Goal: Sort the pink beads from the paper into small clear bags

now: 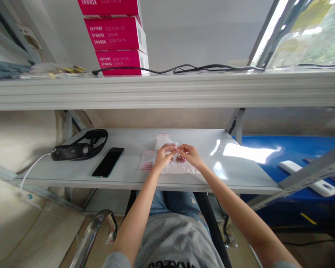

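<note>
My left hand [164, 155] and my right hand [190, 154] meet over the middle of the white table, fingertips pinched close together. Whatever sits between the fingertips is too small to make out. Just under my right hand lies a small heap of pink and dark red beads [181, 158], on a clear plastic bag [181, 169] spread flat. Left of my left hand is a clear zip bag of pink beads [146, 165]. Another small clear zip bag [162, 138] lies behind my hands, partly covered by them.
A black phone [108, 162] and a black headset-like device [78, 149] with a white cable lie on the left of the table [134, 138]. Above runs a shelf [167, 91] bearing stacked red boxes [117, 34] and a black cable [212, 67]. A white device [308, 178] rests on the blue surface at right.
</note>
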`<state>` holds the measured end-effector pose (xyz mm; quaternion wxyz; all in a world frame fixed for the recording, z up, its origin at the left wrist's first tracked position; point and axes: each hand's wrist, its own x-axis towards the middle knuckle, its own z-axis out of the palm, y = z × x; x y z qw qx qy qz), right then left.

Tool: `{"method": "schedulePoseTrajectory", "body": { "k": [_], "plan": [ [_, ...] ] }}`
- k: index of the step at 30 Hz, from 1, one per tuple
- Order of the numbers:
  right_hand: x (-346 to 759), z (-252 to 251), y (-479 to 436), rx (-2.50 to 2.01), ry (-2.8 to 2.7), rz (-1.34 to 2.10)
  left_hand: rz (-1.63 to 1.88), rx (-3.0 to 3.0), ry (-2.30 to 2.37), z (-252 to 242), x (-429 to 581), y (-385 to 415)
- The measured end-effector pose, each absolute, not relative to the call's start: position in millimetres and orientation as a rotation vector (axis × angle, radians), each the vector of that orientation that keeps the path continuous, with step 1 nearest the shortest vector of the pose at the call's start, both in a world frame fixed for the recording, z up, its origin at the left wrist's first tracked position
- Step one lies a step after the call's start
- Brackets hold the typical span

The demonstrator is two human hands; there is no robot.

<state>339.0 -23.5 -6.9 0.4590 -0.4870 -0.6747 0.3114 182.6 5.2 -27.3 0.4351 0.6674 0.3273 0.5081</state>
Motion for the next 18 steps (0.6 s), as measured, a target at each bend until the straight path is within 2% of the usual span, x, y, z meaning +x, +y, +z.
{"method": "schedulePoseTrajectory", "body": {
  "k": [9,18],
  "plan": [
    [348.0,-4.5,-21.2,-1.217,-1.83,0.659,1.263,1.851,0.847,-30.2,184.0,4.9],
    [335.0,-2.7,-32.7,-1.639,-1.873,0.057,1.274,2.206,1.045,-26.6,188.1,-0.8]
  ]
}}
